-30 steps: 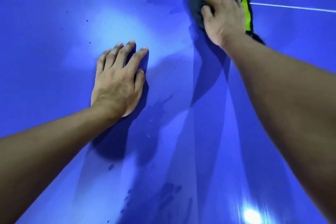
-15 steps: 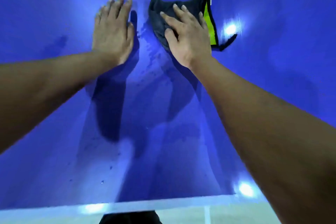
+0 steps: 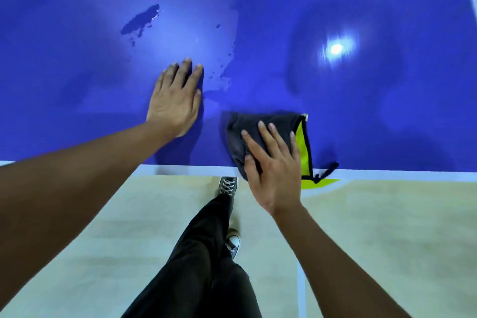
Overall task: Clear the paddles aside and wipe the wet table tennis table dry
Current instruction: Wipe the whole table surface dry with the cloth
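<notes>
- The left grip (image 3: pixel 175 100) lies flat on the blue counter (image 3: pixel 361 111), fingers straight, holding nothing.
- The right grip (image 3: pixel 273 170) presses a dark cloth (image 3: pixel 247 131) flat-fingered at the counter's near edge.
- A wet patch (image 3: pixel 142 20) lies beyond the left grip.

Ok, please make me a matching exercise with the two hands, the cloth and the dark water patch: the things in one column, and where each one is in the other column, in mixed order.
Things:
1. left hand
2. right hand
3. cloth
4. water patch

Places:
A. at the near edge of the table, one corner hanging over it
B. flat on the bare table surface
C. farther from the near edge, beyond the left hand
D. pressing on top of the cloth

Pairs: 1-B, 2-D, 3-A, 4-C
</notes>
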Demonstrator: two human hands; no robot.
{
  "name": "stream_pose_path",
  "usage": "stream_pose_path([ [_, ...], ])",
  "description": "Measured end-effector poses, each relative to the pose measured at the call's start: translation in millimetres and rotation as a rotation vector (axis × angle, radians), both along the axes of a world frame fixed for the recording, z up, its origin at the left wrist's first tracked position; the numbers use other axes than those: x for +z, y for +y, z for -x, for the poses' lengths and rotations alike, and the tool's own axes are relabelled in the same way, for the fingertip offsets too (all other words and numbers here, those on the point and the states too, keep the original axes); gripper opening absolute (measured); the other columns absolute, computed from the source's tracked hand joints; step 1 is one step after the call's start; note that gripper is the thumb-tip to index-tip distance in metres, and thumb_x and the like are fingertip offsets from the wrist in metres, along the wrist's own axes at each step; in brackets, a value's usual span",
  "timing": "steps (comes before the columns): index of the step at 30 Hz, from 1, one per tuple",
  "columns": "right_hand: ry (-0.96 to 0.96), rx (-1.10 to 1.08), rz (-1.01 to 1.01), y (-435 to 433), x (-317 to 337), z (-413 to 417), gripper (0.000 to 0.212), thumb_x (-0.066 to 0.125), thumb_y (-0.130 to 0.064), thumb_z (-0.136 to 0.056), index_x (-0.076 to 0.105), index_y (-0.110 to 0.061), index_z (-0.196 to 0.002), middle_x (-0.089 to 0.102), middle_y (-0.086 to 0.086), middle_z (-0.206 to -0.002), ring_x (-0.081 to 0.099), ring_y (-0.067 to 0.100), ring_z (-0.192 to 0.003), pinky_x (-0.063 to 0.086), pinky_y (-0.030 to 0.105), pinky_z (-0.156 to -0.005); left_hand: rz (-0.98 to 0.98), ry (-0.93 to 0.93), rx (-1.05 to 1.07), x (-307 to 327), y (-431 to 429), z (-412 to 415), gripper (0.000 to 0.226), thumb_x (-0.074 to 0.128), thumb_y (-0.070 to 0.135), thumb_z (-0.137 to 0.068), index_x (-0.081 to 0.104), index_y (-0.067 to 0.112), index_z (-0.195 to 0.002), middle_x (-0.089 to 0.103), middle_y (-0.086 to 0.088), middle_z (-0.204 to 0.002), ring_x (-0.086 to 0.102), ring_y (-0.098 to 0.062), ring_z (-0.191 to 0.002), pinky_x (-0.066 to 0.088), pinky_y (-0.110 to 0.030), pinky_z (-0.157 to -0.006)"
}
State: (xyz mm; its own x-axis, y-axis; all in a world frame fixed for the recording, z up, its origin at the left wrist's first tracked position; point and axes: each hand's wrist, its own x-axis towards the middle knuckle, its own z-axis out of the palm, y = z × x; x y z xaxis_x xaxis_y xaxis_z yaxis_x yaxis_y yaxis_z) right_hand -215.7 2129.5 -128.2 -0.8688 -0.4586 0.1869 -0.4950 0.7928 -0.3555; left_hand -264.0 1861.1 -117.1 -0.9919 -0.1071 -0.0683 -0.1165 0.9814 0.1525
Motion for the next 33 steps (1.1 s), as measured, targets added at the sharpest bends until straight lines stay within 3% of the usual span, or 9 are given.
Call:
stream_pose_path([
  [5,-0.015,0.005,-0.087,-7,3,-7,0.047,0.044,-0.037,-0.101,0.052,-0.034,-0.147,0.041,0.002,-0.159,0.029,0.020,-0.152,0.022,0.058,-0.120,-0.023,-0.052,-0.010,9,-7,3,0.058,0.028,0.035,-0.103,0.032,0.016,-0.158,0.031,-0.013,-0.163,0.030,-0.040,-0.147,0.026,-0.052,-0.118],
  [9,0.016,0.207,-0.083,-12,2,23,0.047,0.047,-0.035,-0.101,0.050,-0.035,-0.148,0.039,0.001,-0.160,0.028,0.018,-0.152,0.026,0.056,-0.119,-0.004,0.068,-0.013,12,-10,12,0.047,0.032,0.035,-0.099,0.055,0.018,-0.136,0.052,-0.012,-0.139,0.051,-0.039,-0.118,0.038,-0.049,-0.096],
  [13,0.028,0.206,-0.057,-40,2,89,0.047,0.049,-0.035,-0.100,0.051,-0.038,-0.147,0.040,-0.003,-0.160,0.029,0.014,-0.151,0.026,0.052,-0.121,-0.033,0.114,-0.015,14,-24,55,0.036,0.035,0.032,-0.099,0.060,0.016,-0.121,0.055,-0.014,-0.124,0.051,-0.038,-0.101,0.038,-0.048,-0.088],
  [21,0.045,0.131,-0.085,-120,-4,268,0.046,0.041,-0.039,-0.101,0.052,-0.040,-0.145,0.044,-0.003,-0.158,0.032,0.014,-0.150,0.021,0.047,-0.123,-0.045,0.108,-0.052,7,-79,209,0.047,0.031,0.031,-0.098,0.051,0.014,-0.138,0.048,-0.013,-0.145,0.046,-0.037,-0.125,0.034,-0.049,-0.104],
  [25,0.046,0.081,-0.086,-150,-6,364,0.047,0.040,-0.040,-0.099,0.052,-0.042,-0.145,0.044,-0.004,-0.157,0.032,0.012,-0.150,0.019,0.046,-0.124,-0.009,0.074,-0.054,2,-114,288,0.053,0.027,0.032,-0.099,0.045,0.012,-0.144,0.043,-0.014,-0.150,0.045,-0.040,-0.129,0.033,-0.051,-0.108],
  [33,0.022,-0.066,-0.106,-201,-7,535,0.049,0.038,-0.046,-0.097,0.050,-0.046,-0.144,0.041,-0.008,-0.159,0.030,0.011,-0.150,0.017,0.041,-0.125,-0.068,0.150,-0.041,-16,-135,327,0.053,0.030,0.032,-0.102,0.044,0.014,-0.149,0.038,-0.013,-0.159,0.033,-0.037,-0.145,0.025,-0.052,-0.120],
])
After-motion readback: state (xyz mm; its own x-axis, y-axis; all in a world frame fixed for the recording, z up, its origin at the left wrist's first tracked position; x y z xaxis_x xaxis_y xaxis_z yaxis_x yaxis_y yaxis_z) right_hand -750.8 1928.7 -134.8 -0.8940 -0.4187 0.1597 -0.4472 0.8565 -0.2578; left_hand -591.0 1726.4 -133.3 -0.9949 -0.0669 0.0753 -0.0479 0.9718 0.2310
